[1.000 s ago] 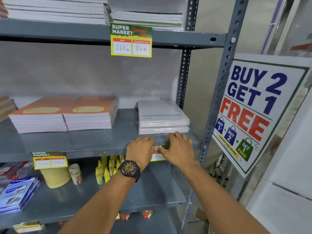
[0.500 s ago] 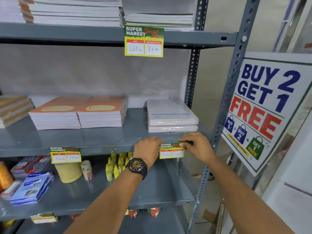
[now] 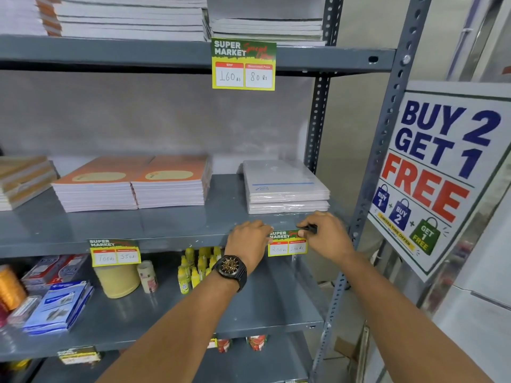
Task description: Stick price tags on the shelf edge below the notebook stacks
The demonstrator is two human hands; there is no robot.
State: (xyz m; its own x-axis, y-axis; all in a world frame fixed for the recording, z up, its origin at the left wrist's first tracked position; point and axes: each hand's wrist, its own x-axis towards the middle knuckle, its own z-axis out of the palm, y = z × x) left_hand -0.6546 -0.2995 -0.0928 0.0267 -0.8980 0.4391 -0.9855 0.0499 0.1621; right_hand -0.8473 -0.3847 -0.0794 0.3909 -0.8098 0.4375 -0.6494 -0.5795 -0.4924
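Head view looks at a grey rack, with both hands at the front edge of the middle shelf (image 3: pixel 177 239). A price tag (image 3: pixel 287 243) hangs on that edge just below the white notebook stack (image 3: pixel 286 186), its long axis running left-right along the lip. The left hand (image 3: pixel 249 241) covers the tag's left end, fingers curled together and pressed against the edge. The right hand (image 3: pixel 327 234) sits at the tag's upper right corner; its thumb and forefinger are pinched together there, around a small dark thing I cannot identify. The tag lies between the two hands, touching both, and its lower half hangs free below the lip. Both hands are equally near, so the likely next press runs along the top strip, where the tag meets the shelf. Further left, another tag (image 3: pixel 114 252) already hangs under the orange stacks (image 3: pixel 132 183), and a third (image 3: pixel 244 64) on the top shelf.
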